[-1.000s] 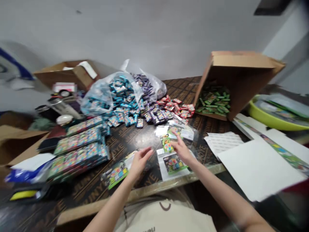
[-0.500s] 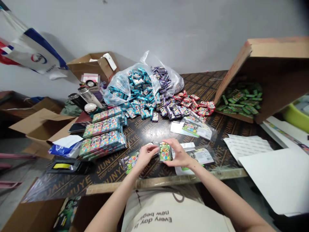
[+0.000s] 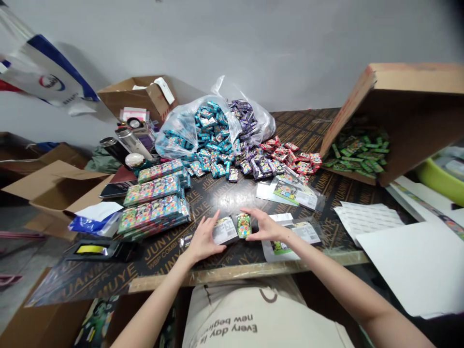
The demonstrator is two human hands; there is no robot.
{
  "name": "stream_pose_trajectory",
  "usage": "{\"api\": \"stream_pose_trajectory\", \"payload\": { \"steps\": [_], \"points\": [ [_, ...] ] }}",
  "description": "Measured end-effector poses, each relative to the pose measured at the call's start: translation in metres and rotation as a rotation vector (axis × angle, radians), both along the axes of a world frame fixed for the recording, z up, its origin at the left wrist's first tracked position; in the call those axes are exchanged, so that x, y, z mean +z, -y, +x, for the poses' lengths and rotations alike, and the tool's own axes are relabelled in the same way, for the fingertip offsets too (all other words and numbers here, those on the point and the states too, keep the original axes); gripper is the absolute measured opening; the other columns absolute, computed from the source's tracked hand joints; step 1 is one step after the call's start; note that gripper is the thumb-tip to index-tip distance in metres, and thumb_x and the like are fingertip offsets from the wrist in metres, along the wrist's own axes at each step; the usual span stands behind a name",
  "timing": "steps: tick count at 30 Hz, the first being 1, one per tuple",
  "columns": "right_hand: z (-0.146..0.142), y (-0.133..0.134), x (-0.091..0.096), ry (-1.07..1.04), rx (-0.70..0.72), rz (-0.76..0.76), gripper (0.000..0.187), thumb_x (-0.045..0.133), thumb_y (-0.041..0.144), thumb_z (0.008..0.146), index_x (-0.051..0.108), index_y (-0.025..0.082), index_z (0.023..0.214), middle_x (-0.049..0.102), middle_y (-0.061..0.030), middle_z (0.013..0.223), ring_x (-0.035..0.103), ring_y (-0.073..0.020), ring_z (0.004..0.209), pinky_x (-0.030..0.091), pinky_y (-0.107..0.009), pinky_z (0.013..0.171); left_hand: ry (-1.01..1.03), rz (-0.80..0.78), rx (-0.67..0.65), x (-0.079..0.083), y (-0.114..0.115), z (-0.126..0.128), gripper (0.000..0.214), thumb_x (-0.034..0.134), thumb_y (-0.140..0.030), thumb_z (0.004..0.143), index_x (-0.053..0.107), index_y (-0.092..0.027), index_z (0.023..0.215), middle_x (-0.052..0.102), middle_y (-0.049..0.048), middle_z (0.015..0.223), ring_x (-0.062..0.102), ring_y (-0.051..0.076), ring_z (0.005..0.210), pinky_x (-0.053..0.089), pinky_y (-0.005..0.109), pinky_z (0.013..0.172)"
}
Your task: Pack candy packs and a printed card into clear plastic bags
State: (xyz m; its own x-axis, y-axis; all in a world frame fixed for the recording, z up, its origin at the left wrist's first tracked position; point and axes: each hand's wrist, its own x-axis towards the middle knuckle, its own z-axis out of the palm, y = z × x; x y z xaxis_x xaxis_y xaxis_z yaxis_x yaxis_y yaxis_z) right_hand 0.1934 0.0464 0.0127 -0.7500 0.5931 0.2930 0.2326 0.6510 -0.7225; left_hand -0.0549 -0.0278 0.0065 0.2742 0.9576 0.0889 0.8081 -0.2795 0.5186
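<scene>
My left hand and my right hand rest on the dark table near its front edge. Between them lies a clear sleeve with a white labelled card and a small green pack. The left hand's fingers are spread and touch the card's left edge. My right hand's thumb and fingers lie against the green pack's right side. More clear sleeves with printed cards lie under and to the right of my right hand.
Stacked colourful packs lie at left. Behind them a clear bag of blue and purple packets spills beside red packets. A tipped cardboard box holds green packets. White sheets lie at right; boxes and bottles at back left.
My right hand carried the green pack from the sleeves at right to the middle and set it down beside the white card. Both hands now lie flatter on the table.
</scene>
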Motion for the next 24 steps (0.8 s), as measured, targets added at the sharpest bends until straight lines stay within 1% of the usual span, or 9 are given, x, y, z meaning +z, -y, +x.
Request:
{"api": "stream_pose_trajectory", "payload": {
  "steps": [6,10,12,13,15,17,19,21,24],
  "points": [
    [0.005,-0.002,0.030,0.000,0.063,0.061,0.079,0.072,0.028,0.058,0.037,0.020,0.129,0.050,-0.0113,0.122,0.045,-0.0262,0.113,0.031,-0.042,0.097,0.151,-0.073,0.003,0.016,0.001,0.001,0.100,0.069,-0.030,0.055,0.014,-0.020,0.138,0.046,0.0096,0.121,0.048,0.025,0.108,0.036,0.038,0.095],
    [0.007,-0.005,0.037,-0.012,0.137,-0.066,0.083,0.073,0.031,0.057,0.034,0.021,0.130,0.044,-0.0102,0.129,0.043,-0.0247,0.116,0.032,-0.041,0.098,0.211,-0.059,-0.083,0.028,-0.001,0.008,0.101,0.070,-0.027,0.053,0.016,-0.021,0.138,0.048,0.0078,0.116,0.048,0.025,0.106,0.036,0.038,0.095],
    [0.005,-0.004,0.037,-0.065,0.139,-0.145,0.085,0.073,0.033,0.059,0.031,0.023,0.132,0.038,-0.0099,0.134,0.040,-0.0246,0.121,0.029,-0.041,0.101,0.234,-0.030,-0.068,0.032,-0.003,0.013,0.098,0.071,-0.028,0.054,0.020,-0.021,0.137,0.047,0.0073,0.114,0.047,0.024,0.105,0.036,0.037,0.094],
    [0.002,-0.002,0.035,-0.117,0.099,-0.182,0.085,0.072,0.034,0.060,0.029,0.024,0.133,0.036,-0.0096,0.136,0.037,-0.0246,0.123,0.027,-0.042,0.102,0.249,-0.007,-0.032,0.033,-0.005,0.015,0.097,0.071,-0.029,0.053,0.022,-0.022,0.136,0.047,0.0068,0.113,0.047,0.024,0.104,0.037,0.037,0.093],
    [-0.008,0.002,0.031,-0.288,-0.089,-0.286,0.084,0.070,0.036,0.064,0.024,0.028,0.134,0.034,-0.0086,0.137,0.036,-0.0238,0.124,0.026,-0.043,0.103,0.315,0.054,0.110,0.034,-0.011,0.019,0.091,0.072,-0.031,0.054,0.029,-0.023,0.134,0.046,0.0054,0.109,0.048,0.023,0.102,0.038,0.036,0.091],
    [-0.023,0.005,0.026,-0.509,-0.345,-0.462,0.079,0.063,0.038,0.071,0.017,0.031,0.135,0.041,-0.0083,0.132,0.044,-0.0222,0.119,0.032,-0.043,0.099,0.457,0.100,0.283,0.031,-0.017,0.025,0.077,0.070,-0.032,0.058,0.039,-0.023,0.128,0.047,0.0037,0.101,0.050,0.020,0.094,0.041,0.033,0.085],
    [-0.039,0.005,0.023,-0.682,-0.546,-0.669,0.072,0.056,0.042,0.076,0.015,0.033,0.134,0.052,-0.0072,0.120,0.053,-0.0208,0.109,0.041,-0.041,0.090,0.663,0.084,0.385,0.025,-0.022,0.034,0.056,0.067,-0.032,0.064,0.052,-0.021,0.117,0.050,0.0025,0.091,0.053,0.016,0.084,0.043,0.030,0.078],
    [-0.053,0.002,0.025,-0.791,-0.666,-0.830,0.067,0.054,0.045,0.076,0.020,0.031,0.132,0.059,-0.0049,0.107,0.058,-0.0201,0.099,0.048,-0.038,0.080,0.915,0.018,0.422,0.018,-0.024,0.047,0.040,0.066,-0.031,0.066,0.061,-0.018,0.104,0.056,0.0026,0.087,0.055,0.015,0.079,0.044,0.028,0.075],
    [-0.065,-0.004,0.034,-0.893,-0.763,-0.924,0.061,0.060,0.043,0.070,0.035,0.026,0.122,0.064,-0.0010,0.087,0.062,-0.0182,0.079,0.051,-0.032,0.066,1.322,-0.063,0.516,0.009,-0.019,0.070,0.035,0.068,-0.029,0.064,0.063,-0.017,0.096,0.063,0.0034,0.089,0.058,0.014,0.080,0.044,0.028,0.079]
  ]
}}
